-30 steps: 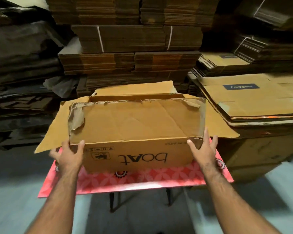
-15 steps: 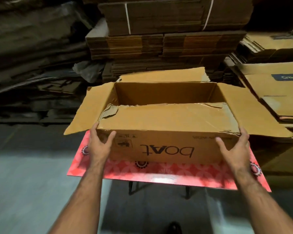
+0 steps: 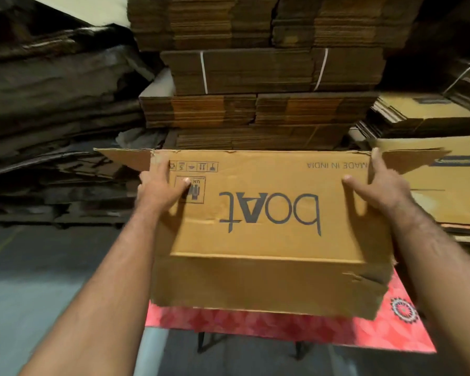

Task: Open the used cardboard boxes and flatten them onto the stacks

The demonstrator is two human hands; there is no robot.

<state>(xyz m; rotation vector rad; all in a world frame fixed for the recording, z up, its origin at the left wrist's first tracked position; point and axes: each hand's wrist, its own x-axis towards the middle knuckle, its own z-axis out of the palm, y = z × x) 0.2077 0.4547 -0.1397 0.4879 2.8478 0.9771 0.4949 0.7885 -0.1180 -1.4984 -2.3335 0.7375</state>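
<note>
Box (image 3: 269, 226) tipped twd camera since earlier, interior hidden; both hands' fingers (image 3: 375, 164) grip its sides.

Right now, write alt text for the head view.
Two bare hands, left hand and right hand, grip the upper corners of a brown cardboard box printed "boAt" upside down, above a red patterned table, before stacks of flattened brown cardboard.

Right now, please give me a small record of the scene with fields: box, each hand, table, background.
box: boat cardboard box, printed side facing the camera, logo upside down, side flaps sticking out at the top corners
left hand: left hand grips the box's upper left corner
right hand: right hand grips the upper right corner
table: red patterned table under the box
background: strapped stacks of flattened cardboard
</note>
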